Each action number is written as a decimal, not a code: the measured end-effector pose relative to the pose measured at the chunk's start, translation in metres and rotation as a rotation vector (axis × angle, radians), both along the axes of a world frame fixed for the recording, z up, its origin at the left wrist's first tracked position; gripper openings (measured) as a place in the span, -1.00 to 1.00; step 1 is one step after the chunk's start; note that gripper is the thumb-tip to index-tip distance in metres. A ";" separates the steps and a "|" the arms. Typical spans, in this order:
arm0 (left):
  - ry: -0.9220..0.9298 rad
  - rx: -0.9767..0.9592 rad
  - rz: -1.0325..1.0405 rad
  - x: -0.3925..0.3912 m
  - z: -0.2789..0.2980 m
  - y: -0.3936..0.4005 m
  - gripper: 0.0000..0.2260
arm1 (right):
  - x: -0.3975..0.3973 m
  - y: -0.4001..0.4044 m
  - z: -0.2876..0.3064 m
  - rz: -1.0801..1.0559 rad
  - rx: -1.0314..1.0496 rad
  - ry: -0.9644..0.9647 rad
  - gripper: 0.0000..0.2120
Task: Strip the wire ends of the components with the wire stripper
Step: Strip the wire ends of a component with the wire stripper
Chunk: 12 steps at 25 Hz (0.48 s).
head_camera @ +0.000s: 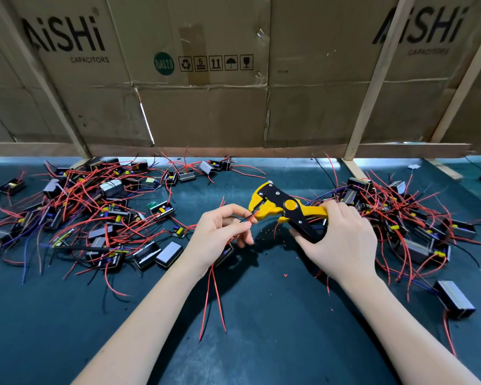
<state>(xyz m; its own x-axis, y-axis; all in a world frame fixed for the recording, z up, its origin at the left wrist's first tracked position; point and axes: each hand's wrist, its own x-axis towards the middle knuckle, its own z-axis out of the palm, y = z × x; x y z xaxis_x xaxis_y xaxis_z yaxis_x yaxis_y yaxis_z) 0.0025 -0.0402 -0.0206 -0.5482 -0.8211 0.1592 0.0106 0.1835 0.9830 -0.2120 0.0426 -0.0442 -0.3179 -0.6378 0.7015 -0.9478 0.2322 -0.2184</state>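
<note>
Components, left pile (100, 207): heaped on the dark mat (261, 315), wires tangled.
Components, right pile (400, 218): heaped just beyond the right hand.
Wire stripper (286, 209): held above the mat between the piles; handles are gripped by the right hand (342, 240), fingers wrapped round them.
Left hand (220, 234): fingers are pinched on the wire ends (251, 217), which are presented at the stripper's mouth.
Risk: conductor strands may be nicked, or insulation left on, if the ends are seated crookedly or too shallowly.

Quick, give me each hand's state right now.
Left hand: pinches thin wire ends at the stripper's head.
Right hand: grips the yellow wire stripper by its handles.
</note>
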 end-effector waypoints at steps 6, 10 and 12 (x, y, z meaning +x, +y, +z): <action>0.000 -0.008 0.026 0.002 -0.001 -0.002 -0.91 | 0.001 0.001 0.002 -0.004 0.009 -0.030 -0.46; -0.002 -0.009 0.029 0.002 -0.001 -0.002 -0.92 | 0.002 0.001 0.005 -0.003 0.032 -0.028 -0.48; -0.006 -0.009 0.032 0.003 -0.002 -0.002 -0.92 | 0.002 0.001 0.005 -0.001 0.044 -0.030 -0.48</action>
<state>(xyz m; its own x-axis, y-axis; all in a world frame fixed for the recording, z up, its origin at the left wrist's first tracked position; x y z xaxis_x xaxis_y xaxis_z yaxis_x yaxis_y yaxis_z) 0.0050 -0.0422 -0.0227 -0.5228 -0.8366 0.1637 -0.0011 0.1927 0.9812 -0.2104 0.0437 -0.0394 -0.3389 -0.6679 0.6626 -0.9408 0.2431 -0.2362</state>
